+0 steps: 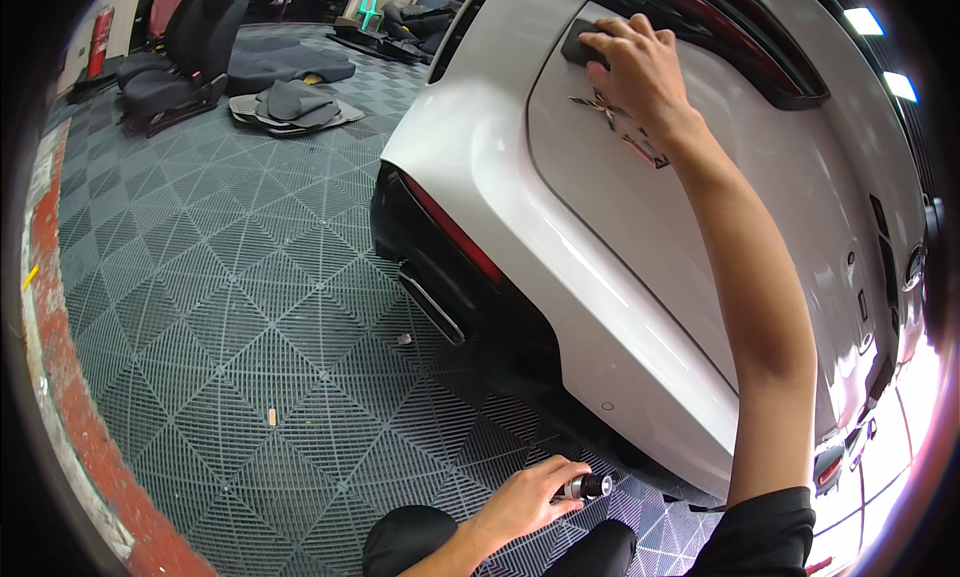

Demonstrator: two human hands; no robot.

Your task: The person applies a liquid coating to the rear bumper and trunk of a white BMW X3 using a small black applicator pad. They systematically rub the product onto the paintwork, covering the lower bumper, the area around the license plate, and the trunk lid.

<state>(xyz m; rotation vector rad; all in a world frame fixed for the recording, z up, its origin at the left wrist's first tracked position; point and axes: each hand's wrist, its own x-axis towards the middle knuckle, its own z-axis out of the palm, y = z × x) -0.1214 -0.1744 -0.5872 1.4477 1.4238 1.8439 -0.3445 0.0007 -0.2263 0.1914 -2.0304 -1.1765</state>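
The rear of a white car (490, 177) fills the middle and right of the view. High on its rear panel, my right hand (645, 72) grips a dark block-shaped pad (577, 45) and presses it against the paint, just above the chrome emblem and lettering (640, 149). The pad's far side is hidden by my fingers. Low down near my knees, my left hand (525, 497) is closed around a small bottle (594, 486) with a black neck and a pale tip pointing right. Most of the bottle is covered by that hand.
A black car seat (185, 62) stands at the far left, beside dark seat cushions (285, 65) and stacked grey mats (295, 107) on the tiled floor (240, 277). A red fire extinguisher (100, 42) is by the wall. The dark exhaust trim (432, 302) juts out low.
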